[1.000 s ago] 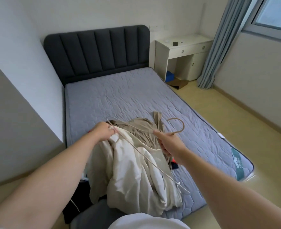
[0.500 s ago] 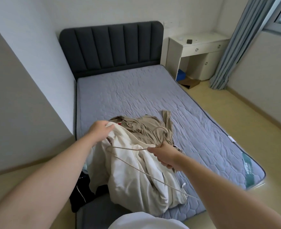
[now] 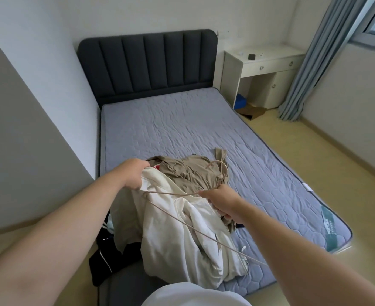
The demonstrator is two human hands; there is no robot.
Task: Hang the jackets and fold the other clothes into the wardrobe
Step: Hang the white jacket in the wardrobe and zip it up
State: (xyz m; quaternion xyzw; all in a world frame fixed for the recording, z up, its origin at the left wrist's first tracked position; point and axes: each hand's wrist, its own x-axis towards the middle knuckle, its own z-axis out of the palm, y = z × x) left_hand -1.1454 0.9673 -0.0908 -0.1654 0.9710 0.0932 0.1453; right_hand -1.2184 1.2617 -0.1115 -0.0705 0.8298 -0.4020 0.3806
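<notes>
Lying on grey mattress point(image 3: 182, 129), clothes point(image 3: 182, 239), headboard point(image 3: 149, 62) beyond

Home bedroom: bed point(image 3: 182, 129), curtain point(image 3: 323, 56).

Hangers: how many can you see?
1. The hanger is in the right hand's grip, over the cream jacket on the bed. More may be hidden underneath.

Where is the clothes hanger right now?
Head view, centre: the hanger, held by the right hand, lies across the cream jacket at the foot of the mattress.
</notes>
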